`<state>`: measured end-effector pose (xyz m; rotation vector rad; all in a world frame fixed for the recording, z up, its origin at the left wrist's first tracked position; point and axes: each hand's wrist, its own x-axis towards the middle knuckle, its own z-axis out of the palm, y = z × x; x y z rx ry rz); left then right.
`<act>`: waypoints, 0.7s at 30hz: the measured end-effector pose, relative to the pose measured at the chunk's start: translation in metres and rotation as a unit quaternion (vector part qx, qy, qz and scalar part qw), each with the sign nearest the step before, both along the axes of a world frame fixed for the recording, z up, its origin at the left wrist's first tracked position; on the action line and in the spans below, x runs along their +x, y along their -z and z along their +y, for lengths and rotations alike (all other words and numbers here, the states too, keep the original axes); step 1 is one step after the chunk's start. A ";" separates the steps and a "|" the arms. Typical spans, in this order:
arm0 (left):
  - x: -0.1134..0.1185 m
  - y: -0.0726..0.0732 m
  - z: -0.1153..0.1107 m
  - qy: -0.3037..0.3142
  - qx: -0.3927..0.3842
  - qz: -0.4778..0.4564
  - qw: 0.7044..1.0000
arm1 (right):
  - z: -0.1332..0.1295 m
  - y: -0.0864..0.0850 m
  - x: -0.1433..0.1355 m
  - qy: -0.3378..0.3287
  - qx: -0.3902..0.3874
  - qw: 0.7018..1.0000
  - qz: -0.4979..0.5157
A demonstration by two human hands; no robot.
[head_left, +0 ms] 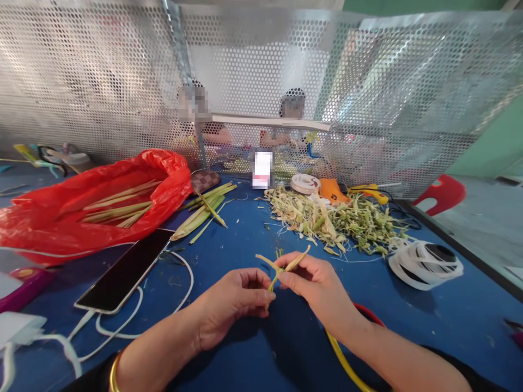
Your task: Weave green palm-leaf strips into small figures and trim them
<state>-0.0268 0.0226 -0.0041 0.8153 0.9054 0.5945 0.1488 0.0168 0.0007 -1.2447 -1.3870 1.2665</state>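
A small piece of plant strips [281,269], yellow-green and forked at the top, is held between both hands above the blue table. My left hand [245,294] pinches its lower stem with thumb and fingers. My right hand [310,277] closes on its upper right part, where one pale strip sticks up past the fingers. Another strip points up to the left. Beyond the hands at the right lies a heap of dry and green plant scraps [327,220]. Longer green stalks [204,212] rest at the left of it, near a red plastic bag [171,169] with pale strips inside.
A black phone [128,272] with white cables lies at left. White tape rolls [425,265], an orange packet [332,190] and a yellow tool [370,191] are at right. Behind a perforated metal screen [253,60], two people sit. A lit phone [262,170] stands before it.
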 end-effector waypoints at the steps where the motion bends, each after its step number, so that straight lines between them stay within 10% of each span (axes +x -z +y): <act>1: 0.000 0.001 0.001 -0.006 0.001 0.006 1.000 | 0.000 0.001 0.000 0.003 0.000 1.000 0.000; 9: -0.002 0.002 0.003 -0.009 -0.029 0.004 1.000 | 0.001 -0.001 0.002 0.013 -0.002 1.000 0.003; 13: 0.004 -0.006 0.001 -0.066 0.115 0.060 0.989 | 0.001 -0.004 0.001 0.024 -0.023 0.999 0.009; 21: 0.005 -0.008 -0.006 -0.080 0.404 0.323 0.852 | 0.001 -0.004 0.000 0.030 -0.054 0.998 0.025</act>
